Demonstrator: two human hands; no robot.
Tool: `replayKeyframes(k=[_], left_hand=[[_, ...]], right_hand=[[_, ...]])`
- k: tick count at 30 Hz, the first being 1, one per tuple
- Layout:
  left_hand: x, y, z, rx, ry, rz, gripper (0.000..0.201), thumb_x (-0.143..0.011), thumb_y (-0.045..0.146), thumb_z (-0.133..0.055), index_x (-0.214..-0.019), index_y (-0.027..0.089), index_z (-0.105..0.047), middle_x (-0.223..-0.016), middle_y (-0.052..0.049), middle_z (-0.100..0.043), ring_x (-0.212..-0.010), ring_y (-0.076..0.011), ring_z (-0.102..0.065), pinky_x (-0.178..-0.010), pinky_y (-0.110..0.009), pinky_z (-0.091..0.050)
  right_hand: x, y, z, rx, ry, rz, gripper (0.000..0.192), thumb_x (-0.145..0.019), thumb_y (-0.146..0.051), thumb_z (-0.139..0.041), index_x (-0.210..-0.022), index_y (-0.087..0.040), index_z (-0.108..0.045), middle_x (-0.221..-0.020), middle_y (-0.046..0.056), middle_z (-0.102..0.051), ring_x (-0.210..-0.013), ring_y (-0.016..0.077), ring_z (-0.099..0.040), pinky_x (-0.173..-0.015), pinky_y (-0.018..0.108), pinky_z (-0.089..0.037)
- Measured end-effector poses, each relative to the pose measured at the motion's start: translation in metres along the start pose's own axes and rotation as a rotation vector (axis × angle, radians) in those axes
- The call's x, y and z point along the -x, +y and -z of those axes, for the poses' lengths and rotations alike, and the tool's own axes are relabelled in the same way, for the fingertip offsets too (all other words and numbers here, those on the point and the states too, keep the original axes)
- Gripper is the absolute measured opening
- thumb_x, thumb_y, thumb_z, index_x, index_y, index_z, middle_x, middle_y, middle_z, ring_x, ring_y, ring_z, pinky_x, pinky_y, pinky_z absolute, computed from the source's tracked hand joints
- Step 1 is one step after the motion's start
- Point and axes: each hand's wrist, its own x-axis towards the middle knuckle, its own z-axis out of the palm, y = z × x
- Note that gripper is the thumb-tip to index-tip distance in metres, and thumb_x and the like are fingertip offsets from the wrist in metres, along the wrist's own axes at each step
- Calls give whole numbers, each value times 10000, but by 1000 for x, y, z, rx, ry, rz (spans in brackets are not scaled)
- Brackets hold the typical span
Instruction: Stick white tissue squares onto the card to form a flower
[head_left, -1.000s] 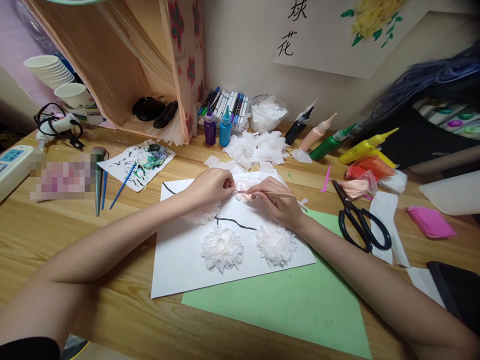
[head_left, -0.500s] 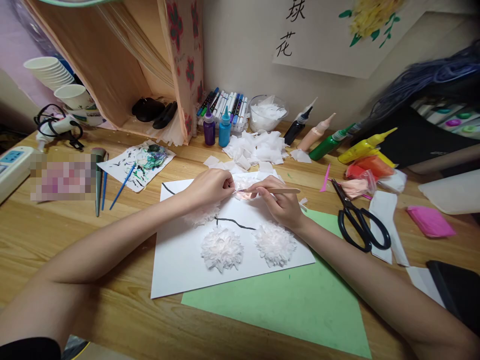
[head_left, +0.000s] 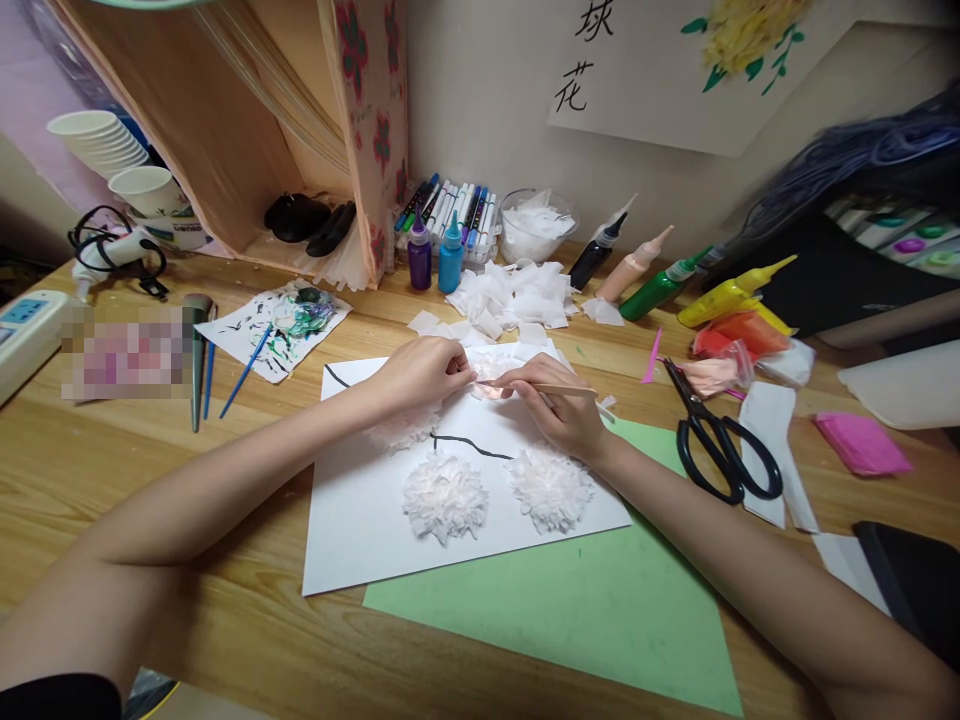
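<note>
Tissue scrap [head_left: 486,385] | on white sheet [head_left: 360,520], pinched between both hands | left hand [head_left: 424,372] closed on its edge | right hand [head_left: 559,405] grips thin stick [head_left: 555,390], tip at scrap | feather-light, limp, tears easily; likely best held by the edge, lightly | finished tissue flowers [head_left: 445,497] nearby

Two black brush-written characters legible on the white poster [head_left: 675,90] pinned to the wall at twelve to one o'clock: 球, cut off by the upper frame edge, above 花. Beside them on the same sheet, a painted yellow flower with green leaves, no lettering. Display on the white device [head_left: 26,335] at nine o'clock too small to read; label next to it blurred out.
</note>
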Motion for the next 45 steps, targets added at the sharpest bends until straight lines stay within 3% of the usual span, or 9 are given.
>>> replayKeyframes(k=[13, 20, 29, 45], left_hand=[[-1, 0, -2, -27, 5, 7, 242, -788, 340, -482, -740, 163, -641, -733, -53, -656, -600, -140, -523, -522, -251, -306], [0, 0, -2, -41, 2, 8, 219, -775, 312, -482, -739, 166, -641, -726, -48, -653, -598, -141, -525, -519, -252, -298], [1, 2, -1, -32, 4, 9, 215, -778, 312, -485, -744, 166, -640, -739, -49, -661, -605, -140, -525, -525, -250, -300], [0, 5, 2, -41, -17, 17, 215, -781, 290, -484, -754, 157, -650, -752, -51, -668, -598, -134, -526, -513, -246, -290]], right_hand=[[0, 1, -3, 52, -22, -46, 204, -913, -183, -434, -906, -212, -636, -806, 37, -685, -746, 178, -570, -699, 336, -442], [-3, 1, -5, -43, -31, -240, 292, -934, -227, -396, -777, -208, -642, -798, 34, -664, -825, 178, -598, -764, 330, -455], [0, 0, -2, -44, 47, -146, 260, -922, -223, -410, -798, -197, -637, -695, 33, -640, -723, 177, -577, -702, 331, -442], [-2, 1, -5, 25, 6, -107, 249, -918, -180, -428, -830, -209, -659, -829, 24, -696, -801, 160, -608, -742, 313, -466]])
